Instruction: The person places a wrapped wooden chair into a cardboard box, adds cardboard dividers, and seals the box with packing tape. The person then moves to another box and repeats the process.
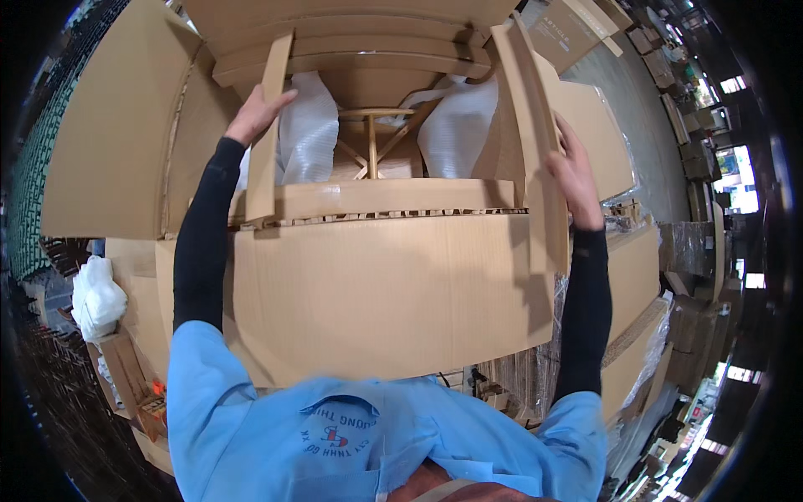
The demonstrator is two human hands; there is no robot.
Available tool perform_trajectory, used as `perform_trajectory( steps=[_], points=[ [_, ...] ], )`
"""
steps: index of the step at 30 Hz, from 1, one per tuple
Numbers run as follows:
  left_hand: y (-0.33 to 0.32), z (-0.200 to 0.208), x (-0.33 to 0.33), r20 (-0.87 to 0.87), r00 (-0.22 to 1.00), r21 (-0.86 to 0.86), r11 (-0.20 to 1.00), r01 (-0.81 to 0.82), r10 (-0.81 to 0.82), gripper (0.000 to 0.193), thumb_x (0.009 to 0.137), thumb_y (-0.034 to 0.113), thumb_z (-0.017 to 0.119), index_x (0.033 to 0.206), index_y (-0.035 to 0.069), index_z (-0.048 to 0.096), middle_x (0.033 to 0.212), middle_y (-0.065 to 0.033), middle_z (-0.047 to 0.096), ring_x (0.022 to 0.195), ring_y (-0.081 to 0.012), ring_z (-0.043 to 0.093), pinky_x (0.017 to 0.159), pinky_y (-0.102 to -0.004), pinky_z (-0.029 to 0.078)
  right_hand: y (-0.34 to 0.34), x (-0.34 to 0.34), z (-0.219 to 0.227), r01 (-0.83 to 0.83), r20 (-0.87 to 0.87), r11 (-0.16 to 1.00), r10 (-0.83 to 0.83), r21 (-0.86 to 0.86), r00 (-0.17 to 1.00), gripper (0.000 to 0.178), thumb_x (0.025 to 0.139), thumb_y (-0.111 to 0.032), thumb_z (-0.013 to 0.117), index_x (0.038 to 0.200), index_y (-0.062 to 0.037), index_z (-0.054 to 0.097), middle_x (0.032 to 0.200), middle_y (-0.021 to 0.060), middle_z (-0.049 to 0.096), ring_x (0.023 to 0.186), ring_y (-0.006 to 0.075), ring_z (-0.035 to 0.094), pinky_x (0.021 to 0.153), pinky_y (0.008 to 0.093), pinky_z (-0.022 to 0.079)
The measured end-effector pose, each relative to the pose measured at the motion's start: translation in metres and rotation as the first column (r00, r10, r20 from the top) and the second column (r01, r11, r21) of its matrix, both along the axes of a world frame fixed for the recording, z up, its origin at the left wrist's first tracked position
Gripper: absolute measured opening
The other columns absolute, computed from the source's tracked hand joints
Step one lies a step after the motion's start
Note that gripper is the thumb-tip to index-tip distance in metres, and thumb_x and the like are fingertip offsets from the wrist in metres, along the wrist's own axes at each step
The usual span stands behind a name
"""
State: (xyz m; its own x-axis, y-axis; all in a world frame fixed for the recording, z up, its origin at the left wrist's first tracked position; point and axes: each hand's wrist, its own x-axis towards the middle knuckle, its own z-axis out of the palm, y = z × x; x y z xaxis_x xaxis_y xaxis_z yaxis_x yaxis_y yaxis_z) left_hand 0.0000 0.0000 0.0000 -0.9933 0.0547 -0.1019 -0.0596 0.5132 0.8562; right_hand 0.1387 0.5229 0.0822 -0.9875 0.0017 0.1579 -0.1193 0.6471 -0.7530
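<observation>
In front of me a large cardboard box stands open, its near flap (393,293) folded out toward me. My left hand (261,115) is closed on an upright cardboard strip (264,171) at the box's left inner side. At the right side, my right hand (575,177) grips a long folded cardboard strip (535,125), its fingers on the outer edge. Between the hands, inside the box, lies a wooden frame with crossed bars (372,142). White foam sheet (308,125) wraps its left part, and another foam sheet (458,125) covers the right part.
Cardboard strips line the box's far (368,58) and near (335,199) inner edges. Its left flap (117,125) spreads wide. A bundle of white wrap (98,297) sits at left. Another carton (569,33) stands on the floor at far right; stacked cardboard (627,284) lies at right.
</observation>
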Motion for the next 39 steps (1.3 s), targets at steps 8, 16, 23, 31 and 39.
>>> perform_trajectory(
  steps=[8,16,23,31,39],
  points=[
    [-0.006,-0.004,0.007,0.162,0.981,0.203,0.969,-0.142,0.110,0.056,0.086,0.050,0.069,0.113,0.004,0.052,0.094,-0.0063,0.059,0.077,-0.0149,0.059,0.065,-0.0312,0.050,-0.030,-0.103,-0.043,0.220,-0.089,0.421,-0.309,0.880,0.947,0.045,0.085,-0.014,0.058,0.130,-0.0118,0.052,0.104,0.0189,0.057,0.103,0.0359,0.062,0.083,0.0566,0.053],
    [-0.045,-0.015,0.003,0.095,0.984,0.262,0.950,-0.168,0.148,0.108,0.079,0.043,0.078,0.153,-0.005,0.016,0.149,-0.0222,0.040,0.131,-0.0297,0.047,0.104,-0.0362,0.043,-0.025,-0.120,-0.124,0.405,-0.406,0.041,0.019,0.913,0.914,0.023,0.088,-0.021,0.057,0.106,-0.0080,0.055,0.100,0.0090,0.057,0.093,0.0265,0.062,0.073,0.0429,0.048],
    [-0.035,0.019,-0.047,-0.316,0.820,-0.880,0.471,-0.065,-0.478,0.078,0.068,0.027,0.078,0.138,0.006,0.050,0.140,-0.0201,0.048,0.134,-0.0380,0.040,0.111,-0.0510,0.029,-0.013,-0.115,-0.115,0.151,-0.137,0.103,-0.139,0.983,0.981,0.075,0.080,-0.023,0.069,0.146,-0.0043,0.037,0.150,0.0171,0.036,0.138,0.0321,0.037,0.105,0.0659,0.030],
    [0.124,-0.044,-0.173,-0.341,0.566,-0.913,0.408,-0.010,-0.751,0.062,0.065,0.036,0.080,0.119,0.013,0.060,0.121,-0.0169,0.058,0.120,-0.0343,0.053,0.094,-0.0521,0.044,0.024,-0.207,-0.129,0.158,-0.176,0.303,0.032,0.940,0.984,0.072,0.083,-0.014,0.060,0.148,-0.0037,0.032,0.154,0.0177,0.034,0.142,0.0355,0.033,0.114,0.0598,0.025],
    [0.128,-0.118,-0.207,-0.413,0.617,-0.882,0.462,-0.089,-0.670,0.045,0.079,0.022,0.064,0.124,0.017,0.060,0.105,-0.0155,0.067,0.104,-0.0297,0.066,0.082,-0.0477,0.054,0.031,-0.199,-0.129,0.211,-0.248,0.242,0.138,0.947,0.959,0.063,0.089,-0.013,0.051,0.149,-0.0070,0.033,0.151,0.0138,0.040,0.140,0.0297,0.038,0.107,0.0687,0.027]
  ],
)
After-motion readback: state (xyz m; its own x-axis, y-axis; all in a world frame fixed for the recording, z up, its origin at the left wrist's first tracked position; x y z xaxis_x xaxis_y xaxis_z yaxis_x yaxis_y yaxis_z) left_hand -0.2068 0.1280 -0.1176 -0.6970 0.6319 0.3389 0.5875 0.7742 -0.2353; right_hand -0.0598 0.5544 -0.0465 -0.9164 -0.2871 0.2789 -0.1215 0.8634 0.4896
